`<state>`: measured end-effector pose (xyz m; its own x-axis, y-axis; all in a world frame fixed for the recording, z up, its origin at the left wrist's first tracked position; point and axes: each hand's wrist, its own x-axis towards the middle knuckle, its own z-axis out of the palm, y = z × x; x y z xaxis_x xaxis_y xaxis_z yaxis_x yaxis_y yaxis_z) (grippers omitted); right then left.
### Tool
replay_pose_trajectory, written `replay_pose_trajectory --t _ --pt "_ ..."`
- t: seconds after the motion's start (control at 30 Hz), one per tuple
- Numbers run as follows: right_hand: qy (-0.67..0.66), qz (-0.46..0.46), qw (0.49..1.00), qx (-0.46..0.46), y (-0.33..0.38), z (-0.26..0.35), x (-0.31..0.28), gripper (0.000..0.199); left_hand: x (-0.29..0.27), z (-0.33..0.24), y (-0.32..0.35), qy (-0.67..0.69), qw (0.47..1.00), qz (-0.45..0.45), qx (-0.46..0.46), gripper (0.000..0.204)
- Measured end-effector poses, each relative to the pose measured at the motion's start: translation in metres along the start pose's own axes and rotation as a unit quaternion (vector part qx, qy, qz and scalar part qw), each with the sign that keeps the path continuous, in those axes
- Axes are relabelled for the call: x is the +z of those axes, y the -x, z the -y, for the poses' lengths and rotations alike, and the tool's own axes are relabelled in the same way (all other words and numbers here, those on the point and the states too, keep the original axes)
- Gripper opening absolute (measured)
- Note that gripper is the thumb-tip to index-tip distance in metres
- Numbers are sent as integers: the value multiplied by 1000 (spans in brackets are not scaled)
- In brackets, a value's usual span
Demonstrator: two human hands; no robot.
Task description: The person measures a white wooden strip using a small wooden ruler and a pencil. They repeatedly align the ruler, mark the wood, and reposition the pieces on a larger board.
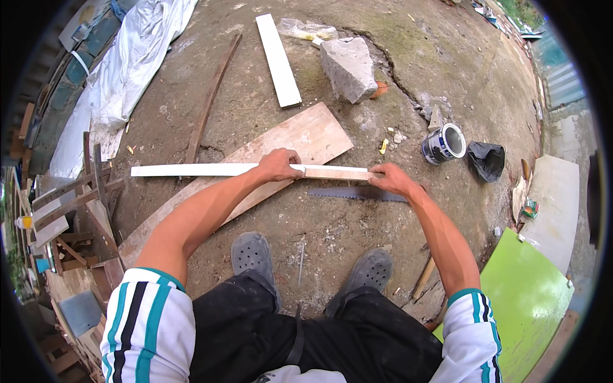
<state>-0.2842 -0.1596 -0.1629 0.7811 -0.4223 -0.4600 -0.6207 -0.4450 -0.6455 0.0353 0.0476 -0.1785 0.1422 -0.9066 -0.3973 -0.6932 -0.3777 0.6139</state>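
A long strip with white faces (191,170) runs left from my left hand (280,165), whose fingers are closed round it. Between my hands a shorter bare-wood strip with a white top edge (335,173) lies in line with it. The two meet at my left fingertips; whether they are joined I cannot tell. My right hand (391,179) pinches the right end of the shorter strip. Just below lies a handsaw (351,193), its right end hidden by my right forearm. A wide wooden board (313,137) rests on the ground beneath the white strip and my left arm.
Ahead lie a white board (278,60), a narrow brown stick (214,99) and a large stone block (349,67). To the right are a paint can (444,144), a black plastic bag (486,161) and a green panel (523,290). Scrap wood (80,204) is piled at left.
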Motion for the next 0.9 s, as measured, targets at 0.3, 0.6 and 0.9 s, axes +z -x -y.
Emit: replay_pose_trajectory --t 0.3,0.6,0.9 --pt "22 0 1000 -4 -3 1 0 40 1 -1 1 9 1000 -5 1 42" --pt "-32 14 999 9 1 -5 -1 35 0 0 5 57 998 -4 11 42" --pt "-4 15 1000 13 4 3 -7 37 -2 0 7 66 998 -5 12 43"
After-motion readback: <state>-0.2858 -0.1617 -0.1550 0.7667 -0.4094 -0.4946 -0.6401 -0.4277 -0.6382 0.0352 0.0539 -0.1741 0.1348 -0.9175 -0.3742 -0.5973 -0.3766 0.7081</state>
